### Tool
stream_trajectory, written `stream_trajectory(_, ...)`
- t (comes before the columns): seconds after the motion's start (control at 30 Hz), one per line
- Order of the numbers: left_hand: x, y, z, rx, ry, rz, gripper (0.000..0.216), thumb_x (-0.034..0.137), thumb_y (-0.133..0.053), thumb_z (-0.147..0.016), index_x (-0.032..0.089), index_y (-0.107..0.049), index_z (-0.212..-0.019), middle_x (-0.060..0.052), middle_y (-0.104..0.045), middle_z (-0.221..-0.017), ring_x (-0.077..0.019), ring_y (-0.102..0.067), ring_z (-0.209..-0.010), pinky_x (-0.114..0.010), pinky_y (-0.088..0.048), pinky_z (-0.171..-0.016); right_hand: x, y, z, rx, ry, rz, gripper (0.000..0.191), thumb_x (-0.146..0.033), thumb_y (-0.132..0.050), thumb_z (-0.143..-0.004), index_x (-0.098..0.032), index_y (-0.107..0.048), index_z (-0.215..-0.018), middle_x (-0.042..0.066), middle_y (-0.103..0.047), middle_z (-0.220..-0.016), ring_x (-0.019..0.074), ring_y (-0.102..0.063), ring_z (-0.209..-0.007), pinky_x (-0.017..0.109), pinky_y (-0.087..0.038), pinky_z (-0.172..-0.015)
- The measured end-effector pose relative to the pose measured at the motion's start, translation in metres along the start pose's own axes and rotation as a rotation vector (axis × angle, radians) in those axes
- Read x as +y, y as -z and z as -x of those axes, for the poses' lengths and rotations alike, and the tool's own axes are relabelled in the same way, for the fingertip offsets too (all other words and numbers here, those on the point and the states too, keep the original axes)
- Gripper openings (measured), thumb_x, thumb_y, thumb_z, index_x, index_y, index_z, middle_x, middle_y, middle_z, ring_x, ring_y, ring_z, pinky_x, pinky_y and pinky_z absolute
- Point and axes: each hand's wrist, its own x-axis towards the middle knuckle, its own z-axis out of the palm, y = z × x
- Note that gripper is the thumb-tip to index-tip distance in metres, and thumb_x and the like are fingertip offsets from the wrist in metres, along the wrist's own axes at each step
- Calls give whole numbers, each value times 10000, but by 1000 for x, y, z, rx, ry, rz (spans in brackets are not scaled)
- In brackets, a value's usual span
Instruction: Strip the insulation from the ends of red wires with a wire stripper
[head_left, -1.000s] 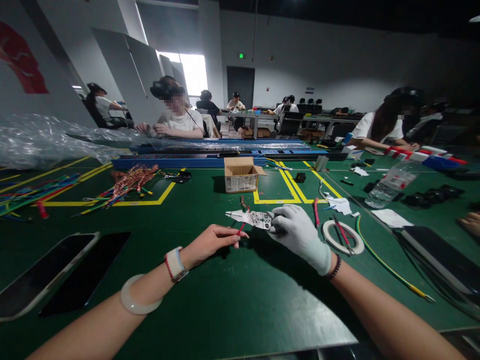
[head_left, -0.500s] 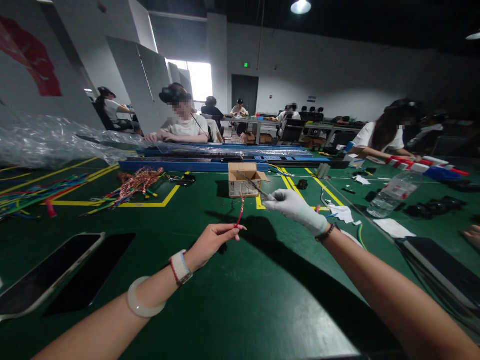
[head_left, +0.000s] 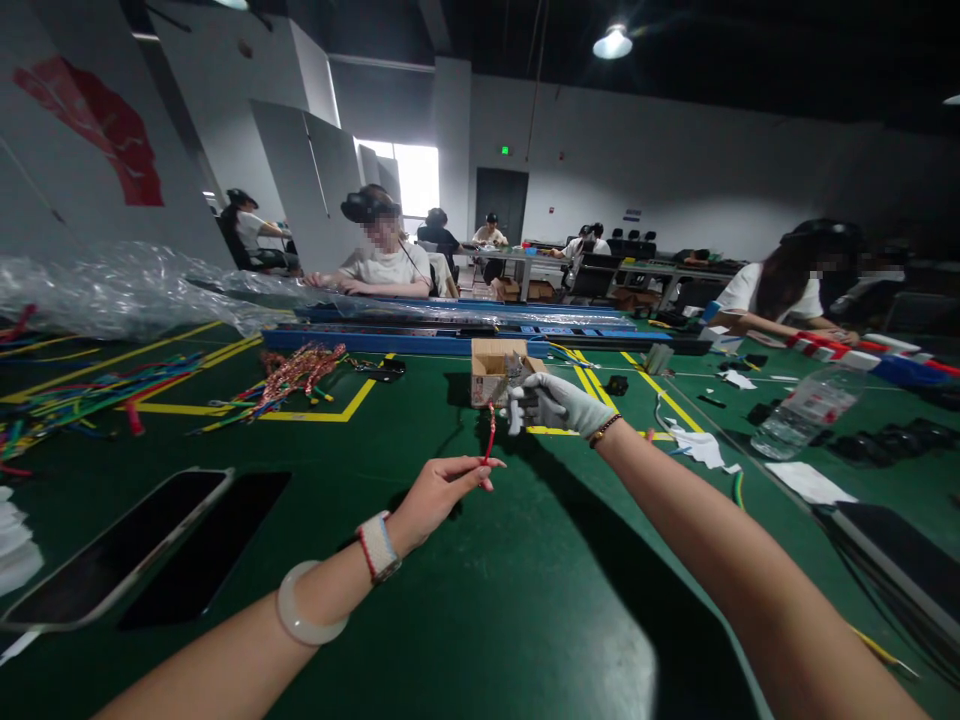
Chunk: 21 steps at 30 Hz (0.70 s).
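My left hand (head_left: 450, 490), bare with a watch and pale bangle on the wrist, pinches a short red wire (head_left: 491, 442) between thumb and fingers. The wire stands up from the fingertips, and its upper end shows coppery strands. Just beyond it is a small open cardboard box (head_left: 489, 390). My right hand (head_left: 562, 402), in a white glove, is at the box's front right, its fingers bent around a thin greyish piece (head_left: 517, 368) that is blurred and partly hidden. I cannot make out what that piece is.
Copper-stranded wires (head_left: 304, 375) and coloured wires (head_left: 97, 400) lie left. A phone (head_left: 127, 545) rests nearer. Blue rails (head_left: 420, 345) cross behind the box. A water bottle (head_left: 806, 410) stands right. A co-worker (head_left: 386, 255) sits across the table.
My right hand has moved left and turned its fingers down by the box; the long thin dark piece it held no longer shows clearly. My left hand still pinches the red wire. The view has shifted slightly.
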Motion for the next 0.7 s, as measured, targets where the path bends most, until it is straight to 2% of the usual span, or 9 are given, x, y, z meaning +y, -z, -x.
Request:
stream_trajectory(0.13,-1,0,0,1,-32,-5,259,371,-653,-813,150,-724,-700,-69,-736,-894,-232,-625,-1006,-342,-419,-966,4,-2,15,113,117,4,202,-338,-438,-754,-183,-568,-749,53,-669,-746,189,-641,-715,333,-539,-711)
stream_trajectory(0.27,0,0,1,-3,-44,-22,256,366,-640,-826,157,-718,-701,-62,-735,-889,-230,-625,-1001,-334,-418,-953,9,-7,47,278,298,54,135,-313,-568,-734,-187,-599,-771,13,-660,-817,146,-610,-760,247,-501,-732)
stream_trajectory(0.33,2,-1,2,-9,-48,-55,267,368,-639,-826,160,-709,-675,-62,-733,-883,-239,-619,-1016,-335,-415,-951,14,-9,67,351,325,117,173,-353,-597,-749,-180,-606,-757,8,-634,-741,131,-575,-641,232,-477,-613)
stream_trajectory(0.4,4,-2,3,-23,-55,-86,265,362,-639,-825,159,-709,-670,-65,-731,-883,-245,-617,-1018,-334,-421,-939,22,-9,86,433,257,286,285,-453,-556,-809,-181,-584,-731,-7,-579,-622,104,-464,-464,227,-385,-449)
stream_trajectory(0.43,5,-3,4,-33,-58,-100,252,353,-638,-826,157,-717,-688,-65,-730,-875,-243,-621,-1001,-333,-427,-927,27,-8,94,451,253,345,318,-482,-544,-822,-184,-561,-713,-14,-552,-600,97,-428,-438,228,-359,-426)
stream_trajectory(0.5,6,-5,6,-42,-71,-131,210,330,-636,-829,157,-743,-780,-62,-725,-853,-227,-634,-927,-323,-445,-884,36,-6,107,483,329,469,332,-485,-568,-816,-190,-514,-673,-12,-528,-630,110,-467,-511,234,-401,-481)
stream_trajectory(0.57,5,-5,7,-31,-99,-180,192,303,-638,-829,164,-754,-895,-60,-720,-847,-205,-634,-840,-304,-461,-821,43,-5,115,473,448,595,335,-444,-607,-801,-192,-470,-627,14,-548,-739,142,-544,-679,260,-472,-622)
stream_trajectory(0.63,3,-5,7,6,-151,-252,193,284,-642,-829,178,-755,-944,-63,-719,-856,-194,-625,-796,-289,-463,-768,46,-6,122,419,520,719,320,-388,-601,-817,-188,-466,-606,47,-572,-883,169,-577,-837,291,-495,-751)
stream_trajectory(0.7,2,-3,6,58,-217,-345,177,277,-641,-832,191,-761,-931,-67,-722,-859,-196,-620,-793,-291,-455,-758,44,-10,128,359,532,823,265,-325,-557,-852,-185,-513,-632,72,-576,-1002,178,-586,-921,302,-499,-812)
